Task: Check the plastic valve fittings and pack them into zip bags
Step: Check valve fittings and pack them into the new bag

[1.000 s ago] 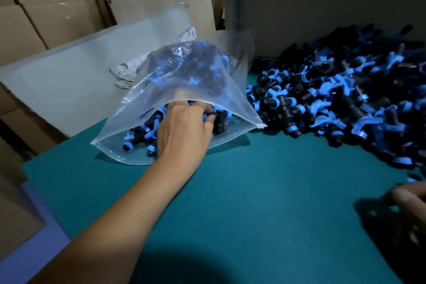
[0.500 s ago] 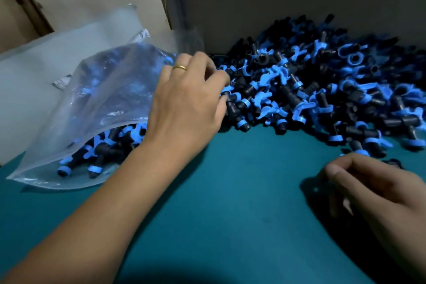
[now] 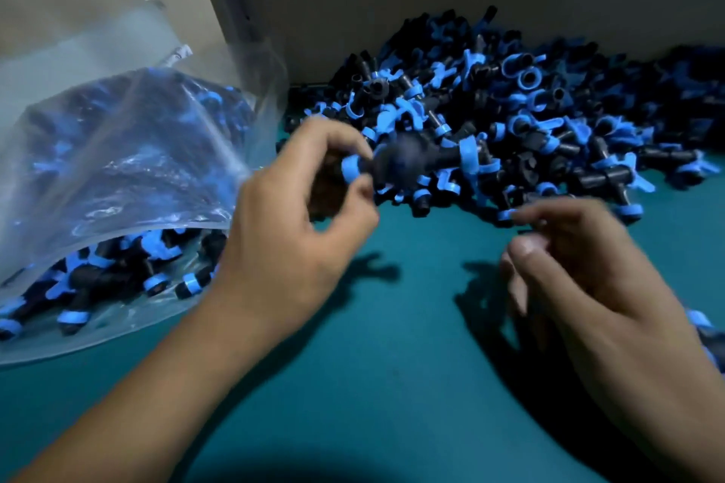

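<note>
A large heap of black and blue plastic valve fittings (image 3: 529,122) lies along the back of the teal table (image 3: 392,384). At the left a clear zip bag (image 3: 117,169) lies with its mouth toward me, partly filled with fittings. My left hand (image 3: 298,247) is raised in front of the heap and pinches one valve fitting (image 3: 408,163) by its blue-ringed end. My right hand (image 3: 580,286) hovers to the right, fingers curled, its fingertips blurred near a blue piece at the heap's front edge; I cannot tell whether it holds anything.
A grey wall panel (image 3: 470,0) stands behind the heap, with a metal post (image 3: 231,0) at its left. A pale sheet (image 3: 78,63) leans behind the bag. A few loose fittings (image 3: 702,325) lie at the right edge by my right wrist.
My left hand left the bag, reached the heap and lifted one fitting. My right hand came forward from the lower right toward the heap's front edge.
</note>
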`<state>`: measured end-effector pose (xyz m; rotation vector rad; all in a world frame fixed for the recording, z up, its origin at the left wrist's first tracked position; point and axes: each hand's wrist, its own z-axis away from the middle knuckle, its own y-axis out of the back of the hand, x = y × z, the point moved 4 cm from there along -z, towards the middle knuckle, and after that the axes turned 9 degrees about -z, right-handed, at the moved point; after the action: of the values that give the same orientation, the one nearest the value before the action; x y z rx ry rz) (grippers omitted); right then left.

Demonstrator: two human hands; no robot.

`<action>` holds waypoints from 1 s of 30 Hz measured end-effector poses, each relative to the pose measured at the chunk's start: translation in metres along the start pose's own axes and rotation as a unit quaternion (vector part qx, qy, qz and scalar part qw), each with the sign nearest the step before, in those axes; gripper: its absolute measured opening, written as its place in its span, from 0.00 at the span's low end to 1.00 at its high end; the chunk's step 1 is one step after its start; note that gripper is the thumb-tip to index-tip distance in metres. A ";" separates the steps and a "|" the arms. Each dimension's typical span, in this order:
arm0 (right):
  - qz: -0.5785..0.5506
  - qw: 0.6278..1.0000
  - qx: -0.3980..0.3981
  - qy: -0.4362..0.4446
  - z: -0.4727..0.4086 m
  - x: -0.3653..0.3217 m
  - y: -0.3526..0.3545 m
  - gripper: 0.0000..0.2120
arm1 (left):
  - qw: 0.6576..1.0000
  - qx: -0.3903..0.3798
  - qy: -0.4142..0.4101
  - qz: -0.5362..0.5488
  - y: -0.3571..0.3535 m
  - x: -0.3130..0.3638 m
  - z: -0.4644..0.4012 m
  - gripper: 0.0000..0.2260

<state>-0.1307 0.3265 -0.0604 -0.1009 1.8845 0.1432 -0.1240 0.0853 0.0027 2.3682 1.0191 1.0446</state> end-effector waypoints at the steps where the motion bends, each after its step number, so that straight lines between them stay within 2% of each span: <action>1: -0.015 1.000 0.012 0.020 0.000 -0.001 0.000 0.19 | 1.000 -0.026 -0.012 -0.001 -0.008 0.000 0.011 0.08; 4: -0.035 0.998 -0.032 0.028 0.003 -0.004 -0.006 0.21 | 0.996 -0.068 -0.032 -0.053 -0.025 -0.008 0.029 0.08; 7: 0.010 0.995 -0.094 0.012 0.010 -0.009 -0.016 0.19 | 0.992 -0.106 -0.045 -0.052 -0.037 -0.006 0.031 0.01; 10: 0.089 0.989 -0.114 0.004 0.013 -0.013 -0.018 0.17 | 0.987 -0.147 -0.028 -0.062 -0.049 -0.003 0.033 0.04; 14: 0.232 0.946 -0.214 0.075 0.024 -0.029 -0.032 0.26 | 0.980 -0.189 -0.004 -0.064 -0.053 -0.007 0.035 0.04; 17: 0.289 0.892 -0.299 0.176 0.034 -0.038 -0.051 0.19 | 0.980 -0.194 0.008 -0.036 -0.053 -0.012 0.034 0.05; 19: 0.317 0.866 -0.334 0.196 0.035 -0.035 -0.060 0.14 | 0.982 -0.184 0.015 -0.040 -0.052 -0.017 0.033 0.08; 20: 0.315 0.867 -0.338 0.186 0.033 -0.034 -0.061 0.12 | 0.982 -0.181 0.018 -0.044 -0.051 -0.019 0.032 0.09; 23: 0.321 0.887 -0.290 0.161 0.026 -0.029 -0.056 0.12 | 0.983 -0.172 0.041 -0.046 -0.051 -0.023 0.032 0.09; 26: 0.373 0.905 -0.166 0.123 0.016 -0.022 -0.042 0.19 | 0.985 -0.158 0.070 0.009 -0.046 -0.025 0.031 0.04; 28: 0.390 0.915 -0.082 0.063 0.012 -0.018 -0.029 0.27 | 0.979 -0.202 0.034 0.018 -0.045 -0.018 0.034 0.08; 30: 0.383 0.922 -0.052 0.025 0.012 -0.014 -0.022 0.31 | 0.964 -0.266 -0.021 0.013 -0.049 -0.008 0.037 0.12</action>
<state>-0.1118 0.3066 -0.0521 0.5760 1.8735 0.7803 -0.1227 0.1118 -0.0536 1.9539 0.5947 1.1063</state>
